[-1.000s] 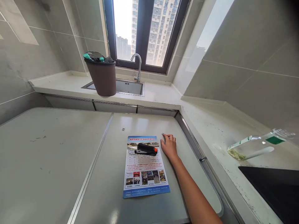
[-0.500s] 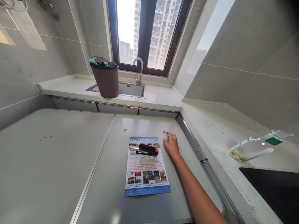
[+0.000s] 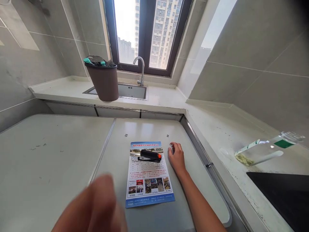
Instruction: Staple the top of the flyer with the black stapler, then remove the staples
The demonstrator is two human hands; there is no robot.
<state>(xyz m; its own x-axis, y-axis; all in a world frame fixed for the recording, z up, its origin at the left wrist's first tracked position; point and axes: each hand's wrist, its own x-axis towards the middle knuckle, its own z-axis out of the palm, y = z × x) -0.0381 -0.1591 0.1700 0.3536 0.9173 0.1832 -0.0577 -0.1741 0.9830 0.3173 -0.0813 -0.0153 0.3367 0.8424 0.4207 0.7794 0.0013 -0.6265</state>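
If the slack, empty right hand [image 3: 177,157] brushes the blue-white paper sheet [image 3: 150,175] from two o'clock, it may skew. Left hand's [image 3: 95,206] grip: unclear.

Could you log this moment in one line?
left hand: blurred, low in view; right hand: open, beside flyer; stapler: lying on flyer

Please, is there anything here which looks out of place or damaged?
Yes, the brown bin stands on the counter by the sink, an unusual place for a bin. Small dark marks or bits dot the left table panel. The stapler on the flyer shows no visible damage.
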